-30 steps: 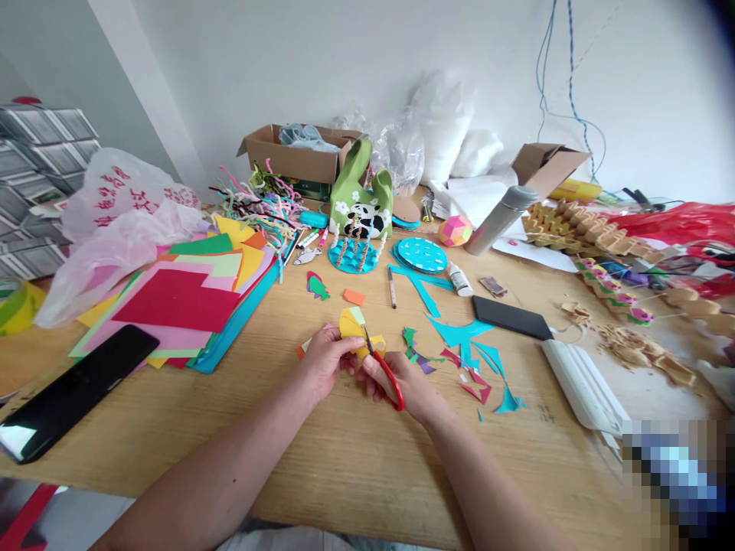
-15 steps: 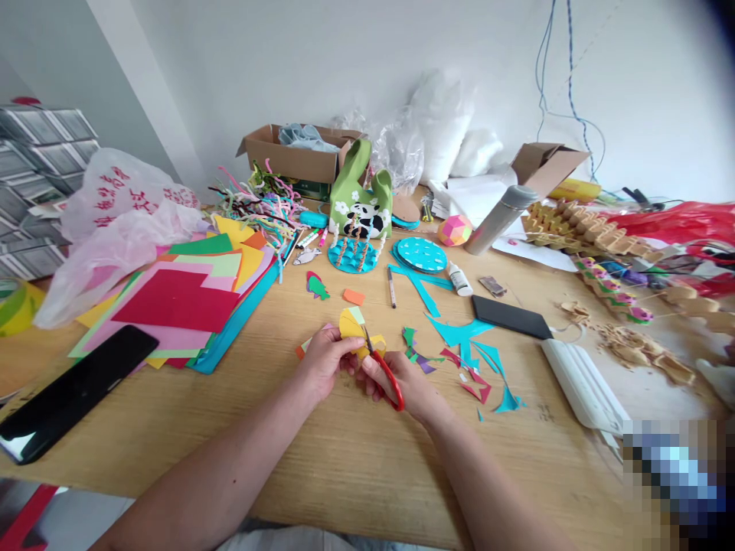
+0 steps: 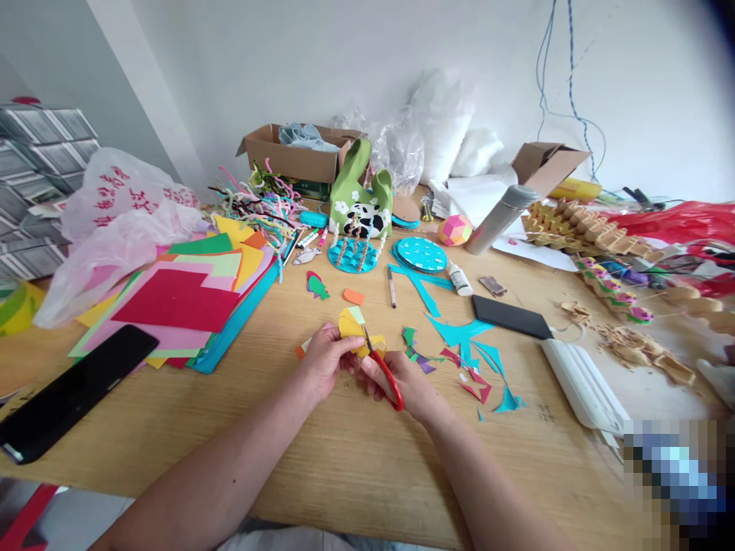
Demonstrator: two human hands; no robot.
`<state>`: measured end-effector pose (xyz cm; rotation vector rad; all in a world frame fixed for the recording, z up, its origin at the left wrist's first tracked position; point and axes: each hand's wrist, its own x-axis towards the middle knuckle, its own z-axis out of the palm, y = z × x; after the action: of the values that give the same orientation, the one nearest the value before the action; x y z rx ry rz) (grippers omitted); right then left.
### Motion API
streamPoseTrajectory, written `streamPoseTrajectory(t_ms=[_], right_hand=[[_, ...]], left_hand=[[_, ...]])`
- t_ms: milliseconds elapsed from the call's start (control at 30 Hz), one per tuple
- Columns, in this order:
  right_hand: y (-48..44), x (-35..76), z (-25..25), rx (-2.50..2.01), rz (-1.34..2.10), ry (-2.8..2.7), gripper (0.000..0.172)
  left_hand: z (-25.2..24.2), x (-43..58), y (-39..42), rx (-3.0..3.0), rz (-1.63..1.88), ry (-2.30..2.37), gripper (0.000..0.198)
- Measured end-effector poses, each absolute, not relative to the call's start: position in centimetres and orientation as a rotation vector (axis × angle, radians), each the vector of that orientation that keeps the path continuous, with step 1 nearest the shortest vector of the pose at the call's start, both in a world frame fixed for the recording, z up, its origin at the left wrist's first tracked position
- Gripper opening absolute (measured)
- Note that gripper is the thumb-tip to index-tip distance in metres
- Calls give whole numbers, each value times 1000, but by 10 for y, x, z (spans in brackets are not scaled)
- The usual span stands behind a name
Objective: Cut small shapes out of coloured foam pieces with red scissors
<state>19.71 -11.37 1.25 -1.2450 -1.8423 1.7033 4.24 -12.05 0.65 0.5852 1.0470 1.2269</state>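
Note:
Between the thumb and fingers of my left hand is a piece of yellow paper, with a pale green piece showing at its top edge. My right hand grips red-handled scissors, whose blades meet the yellow paper. Part of the paper is hidden behind my fingers. Just beyond my hands lie an orange paper piece and green and red fish-shaped cutouts. Green and purple scraps lie right of my right hand, with red scraps farther over.
A stack of coloured paper and a black phone lie on the left. Blue offcuts, a white glue bottle and a pen are to the right. Behind stand a green panda bag and a grey flask.
Hardly anything differs. Both hands, the scissors and the yellow paper stay in nearly the same place.

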Motion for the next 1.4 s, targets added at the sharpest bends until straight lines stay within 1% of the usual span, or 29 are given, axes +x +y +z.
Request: streamPoseTrajectory(t_ms=[767, 1167, 1400], right_hand=[[-114, 196, 15, -1253, 1709, -1832, 63], [-114, 196, 16, -1279, 1713, -1812, 68], [-114, 195, 16, -1293, 1728, -1779, 68]], left_hand=[[6, 42, -120, 563, 1223, 1059, 24], [8, 42, -120, 556, 1209, 1045, 24], [8, 42, -120, 542, 1213, 1047, 27]])
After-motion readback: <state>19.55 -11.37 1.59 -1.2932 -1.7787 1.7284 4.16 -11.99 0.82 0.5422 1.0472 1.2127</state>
